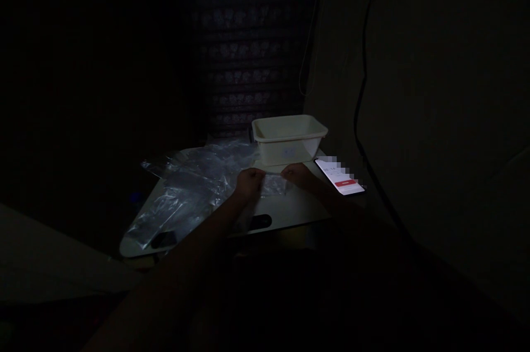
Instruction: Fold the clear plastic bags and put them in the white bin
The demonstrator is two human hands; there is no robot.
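Between my two hands a small, clear plastic bag (273, 184) is stretched just above the table, in front of the white tub. My left hand (248, 182) pinches its left edge, fingers closed. At the opposite edge, the fingers of my right hand (297, 175) are closed on it too. A heap of larger clear plastic bags (194, 192) spreads over the table to the left of my left hand. The light is very dim, so fine detail of the fingers is lost.
A white plastic tub (287, 149) stands at the back of the small white table (306, 206). To the right lies a phone (340, 176) with its screen lit. A dark cable (363, 76) hangs along the right wall, and a patterned curtain or blind (244, 48) covers the back.
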